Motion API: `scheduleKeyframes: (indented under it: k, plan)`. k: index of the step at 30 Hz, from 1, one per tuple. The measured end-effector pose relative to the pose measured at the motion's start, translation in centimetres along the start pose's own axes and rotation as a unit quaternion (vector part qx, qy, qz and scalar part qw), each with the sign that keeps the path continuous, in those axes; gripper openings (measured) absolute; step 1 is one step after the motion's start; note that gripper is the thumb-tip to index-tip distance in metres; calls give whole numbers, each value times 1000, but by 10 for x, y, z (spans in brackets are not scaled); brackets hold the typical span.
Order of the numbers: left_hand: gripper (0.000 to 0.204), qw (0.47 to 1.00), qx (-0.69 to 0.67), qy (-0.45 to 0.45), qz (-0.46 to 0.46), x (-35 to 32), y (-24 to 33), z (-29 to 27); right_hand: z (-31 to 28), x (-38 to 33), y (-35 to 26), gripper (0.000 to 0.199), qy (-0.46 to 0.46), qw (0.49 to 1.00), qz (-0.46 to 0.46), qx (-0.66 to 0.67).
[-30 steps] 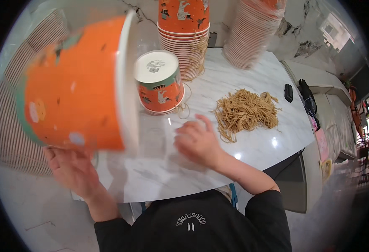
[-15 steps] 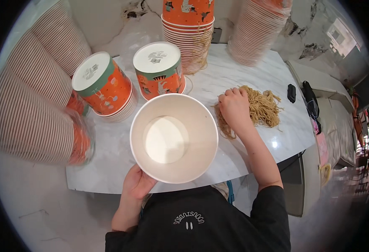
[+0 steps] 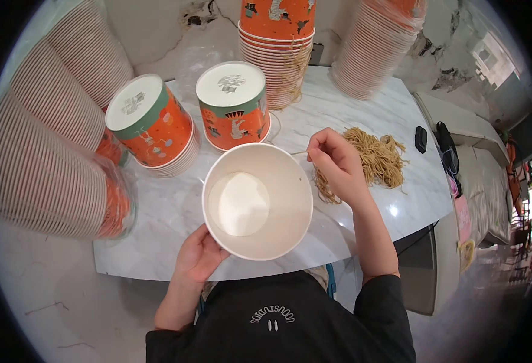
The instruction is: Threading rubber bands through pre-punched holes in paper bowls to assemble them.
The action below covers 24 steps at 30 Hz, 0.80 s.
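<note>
My left hand (image 3: 199, 257) grips a large white-lined paper bucket (image 3: 287, 209) from below its near left side, its open mouth tilted up toward me. Inside, the bucket is bare, with a small brown spot on the right wall. Right beside the rim, my right hand (image 3: 338, 166) pinches one thin cord (image 3: 300, 153) between thumb and fingertips. Part of that cord stretches to the bucket's edge; whether it passes through the wall is hidden. Just right of this hand lies a tangled pile of tan cords (image 3: 378, 157), some trailing beneath the wrist.
Upside-down orange and green buckets (image 3: 232, 118) stand behind mine, with another short stack (image 3: 151, 124) to their left. A tall orange stack (image 3: 276, 60) has cords hanging down its side. Plastic-wrapped stacks (image 3: 48, 175) crowd the left. A black object (image 3: 421, 139) lies at the right.
My right hand has lifted off the cord pile and moved left to the bucket's rim, now with a cord pinched. The bucket has shifted slightly right and tilted.
</note>
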<state>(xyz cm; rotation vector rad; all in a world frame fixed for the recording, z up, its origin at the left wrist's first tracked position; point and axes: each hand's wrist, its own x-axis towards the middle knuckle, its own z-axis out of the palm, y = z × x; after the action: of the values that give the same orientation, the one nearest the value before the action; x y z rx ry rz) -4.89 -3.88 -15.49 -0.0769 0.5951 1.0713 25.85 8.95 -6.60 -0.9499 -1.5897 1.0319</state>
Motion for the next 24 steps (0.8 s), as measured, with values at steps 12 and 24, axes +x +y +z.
scheduleKeyframes:
  k: [12, 24]
  plan:
    - [40, 946, 266, 62, 173, -35, 29, 2, 11, -26, -58, 7, -59, 993, 81, 56]
    - [64, 400, 745, -2, 534, -94, 2, 51, 75, -69, -61, 15, -204, 965, -157, -54]
